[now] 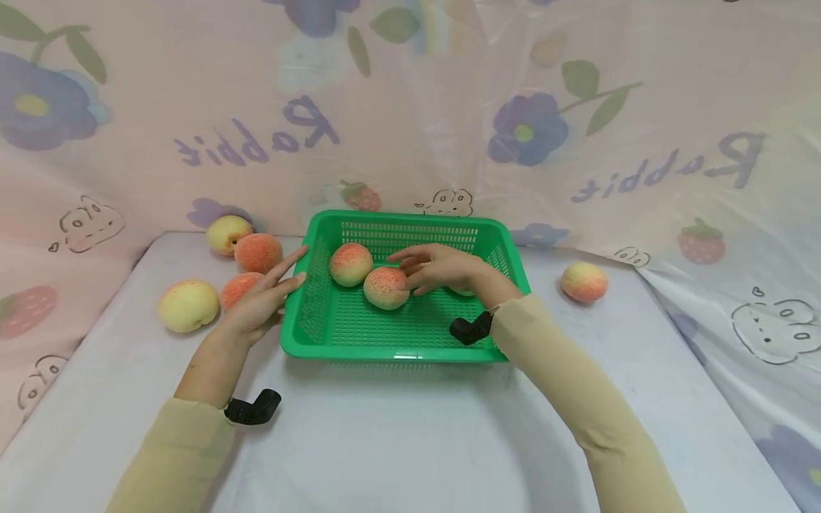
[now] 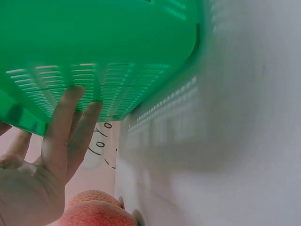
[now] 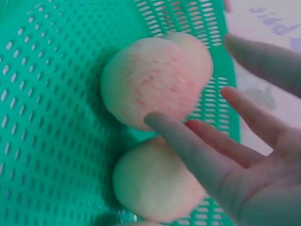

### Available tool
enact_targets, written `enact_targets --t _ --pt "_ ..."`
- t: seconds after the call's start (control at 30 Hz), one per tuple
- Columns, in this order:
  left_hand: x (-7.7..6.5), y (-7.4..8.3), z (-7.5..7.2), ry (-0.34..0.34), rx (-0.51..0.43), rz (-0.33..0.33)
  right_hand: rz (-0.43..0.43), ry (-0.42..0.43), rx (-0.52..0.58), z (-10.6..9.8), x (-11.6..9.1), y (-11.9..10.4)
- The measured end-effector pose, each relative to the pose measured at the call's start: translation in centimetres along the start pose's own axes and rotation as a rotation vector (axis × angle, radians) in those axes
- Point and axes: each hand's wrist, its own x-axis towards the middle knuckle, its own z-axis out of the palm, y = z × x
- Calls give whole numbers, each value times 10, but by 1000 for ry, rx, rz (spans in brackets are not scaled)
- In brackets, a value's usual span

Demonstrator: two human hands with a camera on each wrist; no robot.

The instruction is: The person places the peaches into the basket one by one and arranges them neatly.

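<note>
A green slotted plastic basket point(image 1: 385, 349) sits on the white-covered table. Against its left end my left hand point(image 1: 259, 306) rests with extended fingers; in the left wrist view the fingers point(image 2: 63, 125) lie along the outer slotted wall. Over the basket's inside reaches my right hand point(image 1: 442, 267), fingers spread and loosely bent. Its fingertips are right at a red-and-cream peach point(image 1: 386, 288), seen large in the right wrist view. Another peach point(image 1: 350, 264) lies to the left of that one. A paler peach point(image 3: 157, 181) is mostly hidden beneath the right hand in the head view.
Left of the basket lie a pale yellow peach point(image 1: 189, 306), a yellow one point(image 1: 229, 235), an orange-red one point(image 1: 259, 253) and another red one point(image 1: 239, 286) partly behind the left hand. One peach point(image 1: 584, 282) stands apart at right. A printed curtain point(image 1: 410, 107) closes off the back.
</note>
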Motion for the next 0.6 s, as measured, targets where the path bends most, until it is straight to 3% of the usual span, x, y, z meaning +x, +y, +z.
enact_targets --t 0.23,0.6 --pt "0 0 1 -2 -14 -8 -104 4 49 -18 -34 8" --pt "-1 0 1 -19 -32 -3 -142 105 146 -46 -92 36"
